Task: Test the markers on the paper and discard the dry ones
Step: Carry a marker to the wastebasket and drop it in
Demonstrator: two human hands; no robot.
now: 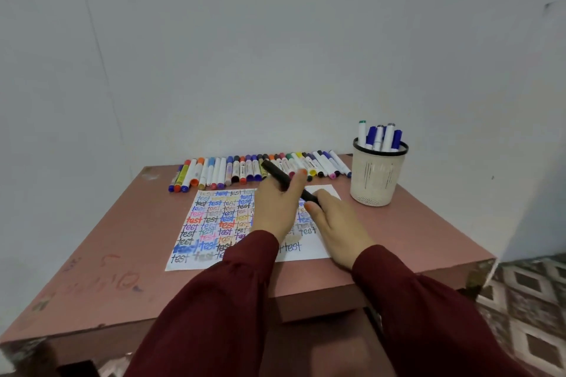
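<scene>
Slim black marker pen (277, 174): frame centre, slanting from upper left to lower right above the white paper sheet (211, 223), which is covered in coloured "test" words.
Left hand (275, 211): fingers curled round the pen's middle.
Right hand (337, 223): thumb and fingers pinch its lower-right end.
The pen's tip and cap joint are hidden by fingers.
Row of assorted coloured markers (245, 170): behind the hands, partly covered.

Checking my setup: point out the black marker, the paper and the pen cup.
black marker (273, 171), head view, barrel's far end.
paper (211, 225), head view, written left half.
pen cup (375, 182), head view, front wall.
</scene>
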